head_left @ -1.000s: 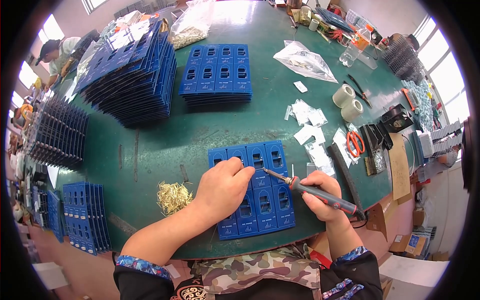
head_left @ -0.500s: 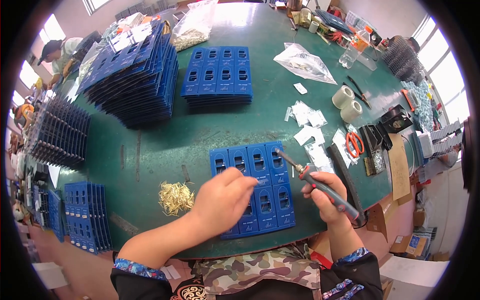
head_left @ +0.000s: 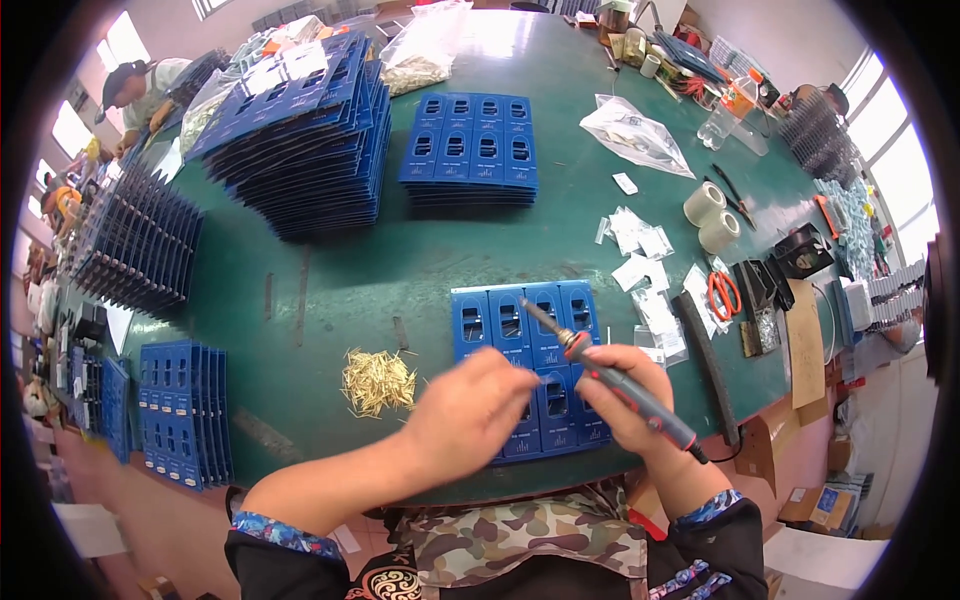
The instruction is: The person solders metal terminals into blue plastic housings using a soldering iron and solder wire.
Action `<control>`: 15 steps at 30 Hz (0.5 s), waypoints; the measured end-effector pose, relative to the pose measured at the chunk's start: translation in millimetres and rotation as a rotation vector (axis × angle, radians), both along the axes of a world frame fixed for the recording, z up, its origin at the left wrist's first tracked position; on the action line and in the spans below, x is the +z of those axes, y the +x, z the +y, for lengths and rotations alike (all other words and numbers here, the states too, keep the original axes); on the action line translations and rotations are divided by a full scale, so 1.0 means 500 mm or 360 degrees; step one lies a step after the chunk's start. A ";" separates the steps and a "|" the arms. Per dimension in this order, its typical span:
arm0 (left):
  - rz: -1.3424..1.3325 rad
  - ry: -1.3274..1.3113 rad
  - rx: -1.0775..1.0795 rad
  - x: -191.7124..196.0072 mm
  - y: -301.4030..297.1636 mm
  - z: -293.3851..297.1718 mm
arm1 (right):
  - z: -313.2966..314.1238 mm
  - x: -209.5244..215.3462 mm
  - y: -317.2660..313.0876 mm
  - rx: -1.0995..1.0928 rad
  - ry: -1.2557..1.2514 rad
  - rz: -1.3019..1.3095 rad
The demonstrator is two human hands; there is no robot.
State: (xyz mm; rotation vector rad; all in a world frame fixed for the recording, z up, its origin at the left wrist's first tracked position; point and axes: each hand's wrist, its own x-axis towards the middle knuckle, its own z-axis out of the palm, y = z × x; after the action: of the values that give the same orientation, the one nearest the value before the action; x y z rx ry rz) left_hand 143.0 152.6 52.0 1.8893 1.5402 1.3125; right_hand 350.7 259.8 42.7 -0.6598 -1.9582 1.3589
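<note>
A blue circuit board panel (head_left: 555,428) with several rows of cut-out units lies on the bench before me. My right hand (head_left: 622,420) grips a grey soldering iron (head_left: 655,412), its metal tip slanting up and left above the panel's far half. Over the panel's left part, my left hand (head_left: 465,415) has thumb and fingers pressed together; anything between them is too small to see. That hand hides part of the panel's left side. Just left of the panel sits a heap of thin gold pins (head_left: 378,383).
Tall stacks of blue panels (head_left: 310,150) stand at the far left, a lower stack (head_left: 470,160) beyond my panel. Rightward lie small plastic bags (head_left: 655,310), a dark bar (head_left: 705,360), orange-handled scissors (head_left: 722,296) and solder rolls (head_left: 705,205). A co-worker (head_left: 145,95) sits far left.
The soldering iron's tip has shifted left across the panel's far units, with my right hand moving in closer. My left hand stays over the panel. The whole view has shifted slightly.
</note>
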 end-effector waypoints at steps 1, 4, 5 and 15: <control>0.0050 0.0013 0.0119 -0.001 -0.019 0.010 | 0.014 0.002 0.000 0.0025 -0.0085 0.0067; 0.0220 -0.0070 0.0333 -0.017 -0.062 0.038 | 0.061 -0.001 0.004 0.0110 0.0351 0.0055; 0.0216 -0.0069 0.0334 -0.026 -0.066 0.042 | 0.062 -0.008 0.003 0.0110 0.0353 0.0051; 0.0413 -0.0123 0.0401 -0.057 -0.073 0.057 | 0.052 -0.018 -0.007 -0.0048 0.0143 -0.0032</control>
State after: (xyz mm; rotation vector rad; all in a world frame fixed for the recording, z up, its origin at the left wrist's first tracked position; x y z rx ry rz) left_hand 106.6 181.3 23.7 1.9260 1.9847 1.1176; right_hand 347.3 286.0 33.8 -0.6598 -2.0045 1.2435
